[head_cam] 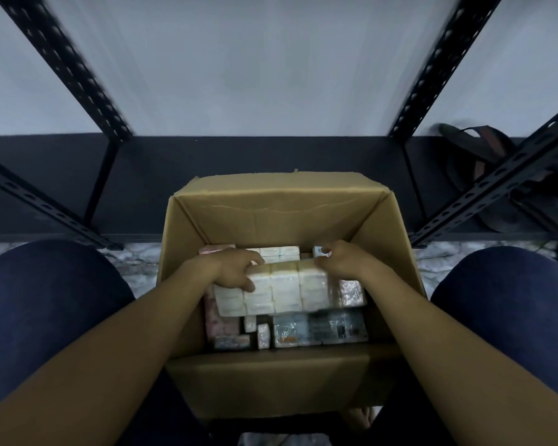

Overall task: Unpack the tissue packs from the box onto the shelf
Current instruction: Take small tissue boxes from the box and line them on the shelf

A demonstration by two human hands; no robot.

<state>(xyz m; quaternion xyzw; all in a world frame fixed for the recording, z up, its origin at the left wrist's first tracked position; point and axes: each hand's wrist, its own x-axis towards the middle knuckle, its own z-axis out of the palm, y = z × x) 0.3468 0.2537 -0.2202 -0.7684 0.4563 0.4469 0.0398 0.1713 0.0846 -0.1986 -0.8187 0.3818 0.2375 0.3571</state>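
Clamping the wrapped white tissue bundle [276, 289] between my left hand [231, 272] and right hand [342, 263], fingers curled round its ends, so it lifts level from the brown cardboard box [271, 214].

There was one open cardboard box [271, 217], one black metal shelf [149, 188], and two hands, a left hand [231, 272] and a right hand [342, 262]. One white wrapped block of tissue packs [281, 289] lay uppermost, showing four columns. Other tissue packs [319, 326] lay beneath, too overlapped to count.
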